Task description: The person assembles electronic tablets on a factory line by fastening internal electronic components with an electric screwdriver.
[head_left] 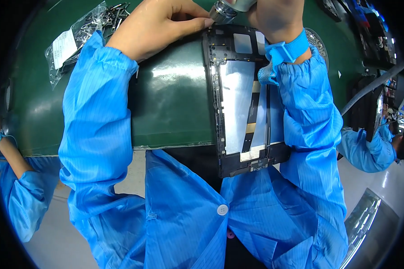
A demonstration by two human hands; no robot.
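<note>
A tablet chassis (pixel 238 103), black-framed with a silver inner plate and a dark flex strip, lies upright in front of me. Its lower end juts past the table edge toward my lap. At its far end my right hand (pixel 278 20) grips an electric screwdriver (pixel 224 12) with a silver collar and pale body; the tip is out of sight. My left hand (pixel 159 27) is closed at the far left corner of the chassis, thumb against the collar. Whatever its fingertips pinch is hidden. A blue strap (pixel 288 50) circles my right wrist.
On the green table (pixel 170 98), a clear bag (pixel 83 33) of small dark metal parts with a white label lies far left. A round dish of tiny metal pieces (pixel 316 41) sits beyond my right wrist. A grey cable (pixel 375 87) runs at right. Co-workers' blue sleeves (pixel 368 150) show at both sides.
</note>
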